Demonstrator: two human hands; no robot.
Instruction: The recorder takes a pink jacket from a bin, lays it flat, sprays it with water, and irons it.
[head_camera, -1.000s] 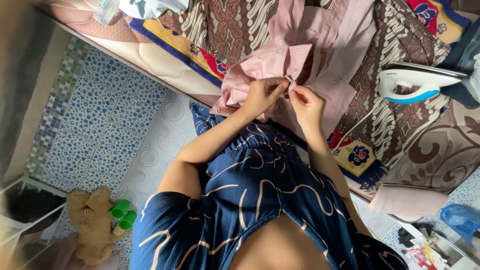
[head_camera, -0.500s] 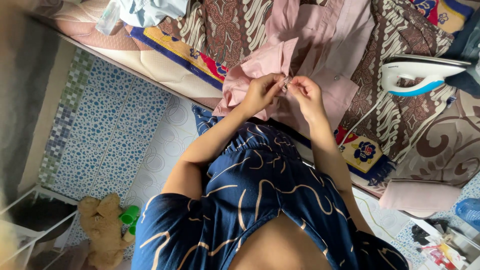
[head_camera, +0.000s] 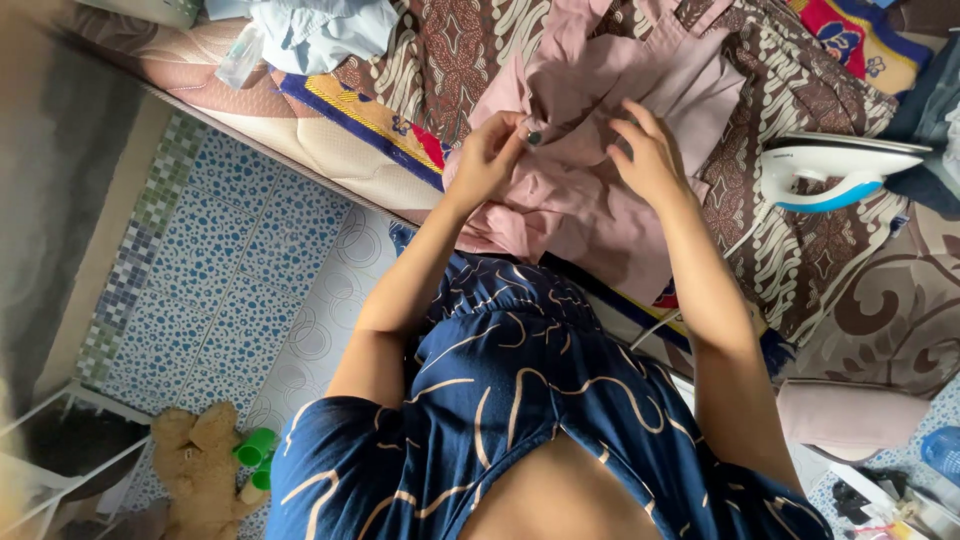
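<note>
The pink shirt (head_camera: 600, 150) is looking like soft matt woven cloth, creasing where the left hand (head_camera: 490, 155) is pinching it near a small dark glossy button (head_camera: 535, 137). The patterned bedcover (head_camera: 450, 50) is showing as matt printed cloth. The iron (head_camera: 835, 165) is gleaming as smooth glossy white and blue plastic. The floor tiles (head_camera: 240, 270) are shining smooth and glazed. The plush toy (head_camera: 200, 460) is looking fuzzy.

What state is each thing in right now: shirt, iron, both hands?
Pink shirt: crumpled on the patterned cloth.
Button: pinched by the left hand's fingers.
Left hand: shut on the shirt.
Right hand: open, fingers spread over the shirt.
Iron: lying on the cloth, untouched.
</note>
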